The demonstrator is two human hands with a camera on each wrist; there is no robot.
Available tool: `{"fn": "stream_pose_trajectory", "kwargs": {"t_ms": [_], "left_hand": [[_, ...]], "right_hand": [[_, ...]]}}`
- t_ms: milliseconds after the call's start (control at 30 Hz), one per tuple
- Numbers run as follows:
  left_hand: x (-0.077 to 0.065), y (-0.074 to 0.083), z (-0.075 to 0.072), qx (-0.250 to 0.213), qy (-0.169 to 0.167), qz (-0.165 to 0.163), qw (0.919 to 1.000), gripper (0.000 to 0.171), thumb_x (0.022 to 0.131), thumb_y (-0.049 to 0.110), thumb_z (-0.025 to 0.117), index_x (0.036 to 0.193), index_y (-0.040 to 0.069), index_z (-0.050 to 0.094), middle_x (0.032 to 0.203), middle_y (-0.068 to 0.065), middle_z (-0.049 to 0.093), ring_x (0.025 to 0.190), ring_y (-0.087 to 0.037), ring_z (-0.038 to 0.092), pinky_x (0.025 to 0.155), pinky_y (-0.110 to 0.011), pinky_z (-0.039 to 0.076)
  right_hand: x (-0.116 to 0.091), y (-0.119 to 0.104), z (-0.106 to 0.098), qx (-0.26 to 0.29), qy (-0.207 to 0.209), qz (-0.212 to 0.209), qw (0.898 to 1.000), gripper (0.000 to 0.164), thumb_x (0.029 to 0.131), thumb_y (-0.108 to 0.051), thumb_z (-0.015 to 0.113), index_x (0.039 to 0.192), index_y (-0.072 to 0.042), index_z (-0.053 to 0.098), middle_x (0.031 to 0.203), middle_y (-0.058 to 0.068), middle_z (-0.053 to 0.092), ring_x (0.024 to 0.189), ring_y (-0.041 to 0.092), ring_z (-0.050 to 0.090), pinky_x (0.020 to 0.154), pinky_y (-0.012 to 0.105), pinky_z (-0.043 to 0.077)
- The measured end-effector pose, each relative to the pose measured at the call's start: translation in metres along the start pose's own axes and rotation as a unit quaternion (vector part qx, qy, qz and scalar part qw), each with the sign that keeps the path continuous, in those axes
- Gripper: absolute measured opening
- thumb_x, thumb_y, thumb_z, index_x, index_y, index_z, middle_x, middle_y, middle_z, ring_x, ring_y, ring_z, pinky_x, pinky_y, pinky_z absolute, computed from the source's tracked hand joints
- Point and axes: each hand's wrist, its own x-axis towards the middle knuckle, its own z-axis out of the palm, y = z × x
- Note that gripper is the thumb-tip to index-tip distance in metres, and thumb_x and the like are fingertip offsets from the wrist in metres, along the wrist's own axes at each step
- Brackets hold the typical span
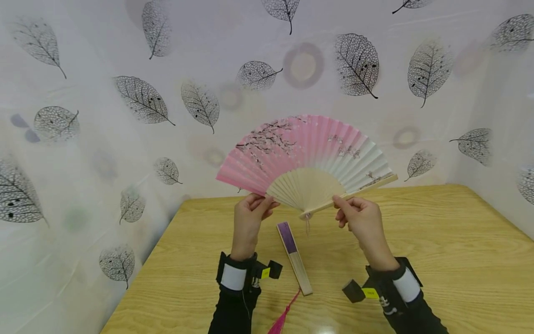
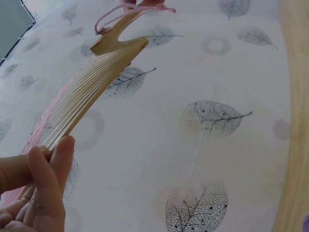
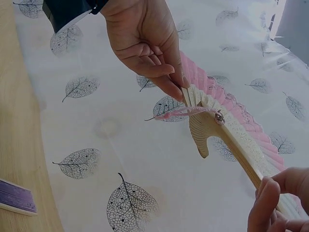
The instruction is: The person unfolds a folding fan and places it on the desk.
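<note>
A pink and white folding fan [image 1: 308, 144] with printed blossom branches is spread wide above the table. My left hand [image 1: 252, 218] pinches its left edge between thumb and fingers. On the other side, my right hand [image 1: 363, 220] pinches the pale wooden guard stick [image 3: 241, 159] near the pivot. A thin pink cord [image 3: 181, 112] hangs from that pivot. Below, between the two wrists, a folded purple fan [image 1: 294, 257] with a wooden handle lies on the table, its pink tassel [image 1: 280, 320] trailing toward the front edge.
The wood-grain table [image 1: 450, 241] stretches out under both arms. Behind it and along the sides hangs a pale sheet [image 1: 250, 28] printed with dark skeleton leaves. Each wrist wears a black strap with a small camera block [image 1: 353, 291].
</note>
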Motion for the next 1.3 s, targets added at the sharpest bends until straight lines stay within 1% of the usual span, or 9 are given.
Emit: {"fn": "stream_pose_trajectory", "kwargs": {"t_ms": [133, 300, 600, 1000, 1300], "left_hand": [[0.0005, -0.0003, -0.0005, -0.007, 0.003, -0.002, 1.0, 0.019, 0.087, 0.009, 0.061, 0.1, -0.006, 0.062, 0.084, -0.006, 0.071, 0.075, -0.008, 0.068, 0.066, -0.018, 0.056], [0.0024, -0.0015, -0.0012, -0.01, 0.003, -0.003, 0.9999, 0.02, 0.087, 0.009, 0.062, 0.1, -0.007, 0.061, 0.084, -0.005, 0.071, 0.075, -0.008, 0.068, 0.066, -0.018, 0.056], [0.0031, -0.0008, -0.0011, -0.037, 0.011, -0.009, 0.9992, 0.017, 0.087, 0.005, 0.06, 0.098, -0.008, 0.06, 0.078, 0.002, 0.07, 0.074, -0.008, 0.068, 0.064, -0.016, 0.055], [0.004, -0.0032, -0.0002, -0.053, 0.012, -0.005, 0.9985, 0.017, 0.088, 0.005, 0.059, 0.099, -0.009, 0.059, 0.076, 0.003, 0.069, 0.074, -0.008, 0.068, 0.063, -0.015, 0.055], [0.0045, -0.0039, -0.0015, -0.062, 0.03, -0.013, 0.9976, 0.02, 0.089, 0.007, 0.059, 0.103, -0.007, 0.059, 0.078, 0.002, 0.069, 0.074, -0.008, 0.068, 0.064, -0.016, 0.055]], "right_hand": [[0.0018, 0.0004, -0.0002, 0.026, -0.007, 0.019, 0.999, 0.034, 0.088, -0.038, 0.06, 0.076, -0.006, 0.062, 0.054, -0.01, 0.056, 0.047, 0.005, 0.054, 0.041, 0.018, 0.042], [0.0024, -0.0013, -0.0004, 0.04, -0.012, 0.038, 0.998, 0.031, 0.088, -0.036, 0.061, 0.073, -0.009, 0.063, 0.054, -0.011, 0.056, 0.048, 0.004, 0.053, 0.041, 0.018, 0.042], [0.0033, -0.0025, 0.0013, 0.072, -0.026, 0.073, 0.994, 0.027, 0.088, -0.036, 0.061, 0.07, -0.016, 0.062, 0.053, -0.01, 0.055, 0.047, 0.004, 0.052, 0.042, 0.017, 0.04], [0.0041, -0.0018, 0.0023, 0.09, -0.025, 0.088, 0.992, 0.027, 0.088, -0.037, 0.061, 0.067, -0.019, 0.061, 0.053, -0.011, 0.055, 0.047, 0.003, 0.051, 0.042, 0.016, 0.039], [0.0046, -0.0004, 0.0028, 0.104, -0.033, 0.099, 0.989, 0.024, 0.088, -0.038, 0.06, 0.071, -0.02, 0.062, 0.054, -0.011, 0.054, 0.048, 0.003, 0.05, 0.044, 0.016, 0.038]]}}
